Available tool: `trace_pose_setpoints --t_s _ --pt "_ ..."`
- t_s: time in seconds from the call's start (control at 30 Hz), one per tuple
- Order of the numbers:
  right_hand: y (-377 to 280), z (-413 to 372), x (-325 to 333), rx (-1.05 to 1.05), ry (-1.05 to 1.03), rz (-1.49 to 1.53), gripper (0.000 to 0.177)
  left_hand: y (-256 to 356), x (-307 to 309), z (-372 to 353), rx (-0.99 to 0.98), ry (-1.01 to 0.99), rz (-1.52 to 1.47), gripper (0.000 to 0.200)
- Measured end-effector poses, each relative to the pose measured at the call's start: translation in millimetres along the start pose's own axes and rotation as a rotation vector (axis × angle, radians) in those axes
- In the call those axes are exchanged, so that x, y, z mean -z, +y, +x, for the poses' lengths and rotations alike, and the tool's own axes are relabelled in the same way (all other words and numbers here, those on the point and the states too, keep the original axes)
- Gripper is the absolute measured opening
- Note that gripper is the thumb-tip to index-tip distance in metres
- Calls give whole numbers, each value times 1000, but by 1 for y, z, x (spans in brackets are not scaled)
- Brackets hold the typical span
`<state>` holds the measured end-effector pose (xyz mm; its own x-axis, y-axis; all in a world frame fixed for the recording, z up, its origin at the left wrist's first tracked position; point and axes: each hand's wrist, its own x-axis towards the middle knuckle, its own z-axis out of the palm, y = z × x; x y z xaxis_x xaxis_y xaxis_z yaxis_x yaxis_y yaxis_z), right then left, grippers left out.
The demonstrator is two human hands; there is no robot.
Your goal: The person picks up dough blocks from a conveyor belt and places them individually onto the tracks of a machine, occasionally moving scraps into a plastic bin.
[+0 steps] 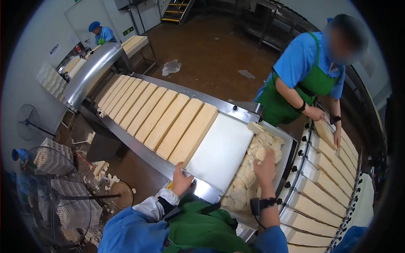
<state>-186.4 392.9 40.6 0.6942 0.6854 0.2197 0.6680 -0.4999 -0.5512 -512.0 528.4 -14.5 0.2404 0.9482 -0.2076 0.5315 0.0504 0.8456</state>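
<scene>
Long cream-coloured, dough-like slabs lie side by side across a conveyor with a white belt. My left hand is at the conveyor's near edge, a finger stretched to the end of the closest slab; its fingers are apart and it grips nothing. Over a tray full of pale off-cut pieces, my right hand is closed on a pale off-cut piece. Its fingertips are partly hidden.
A second conveyor on the right carries more slabs; a co-worker there has both hands on one slab. A curved metal hood spans the far end. Fans and stacked trays stand left, with scraps on the floor.
</scene>
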Motion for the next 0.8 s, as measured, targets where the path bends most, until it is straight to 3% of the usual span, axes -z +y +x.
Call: trace_pose_setpoints --t_s 0.03,0.17,0.2,0.3,0.4,0.5,0.63,0.77,0.8 --pt "-16 15 -32 46 -39 66 71 -8 8 8 -27 37 16 72" --pt "-95 64 -118 170 -180 108 63 -12 37 37 191 -141 -134 86" --pt "-111 74 -137 199 -199 82 65 -12 40 42 211 -194 -250 93" --pt "-158 106 -177 227 -294 -21 69 11 64 56 320 -359 -259 97" --pt "-178 129 -212 277 -271 -155 73 -4 69 65 302 -502 -236 99" --pt "-182 137 -230 153 -356 -277 74 11 86 77 350 -669 -202 98" --pt "-180 122 -236 169 -288 -354 72 10 95 88 446 -853 -322 96" --pt "-188 131 -230 130 -256 -281 70 0 87 90 476 -880 -367 98" --pt "-195 137 -228 189 -144 -257 74 14 96 92 502 -882 -371 98"
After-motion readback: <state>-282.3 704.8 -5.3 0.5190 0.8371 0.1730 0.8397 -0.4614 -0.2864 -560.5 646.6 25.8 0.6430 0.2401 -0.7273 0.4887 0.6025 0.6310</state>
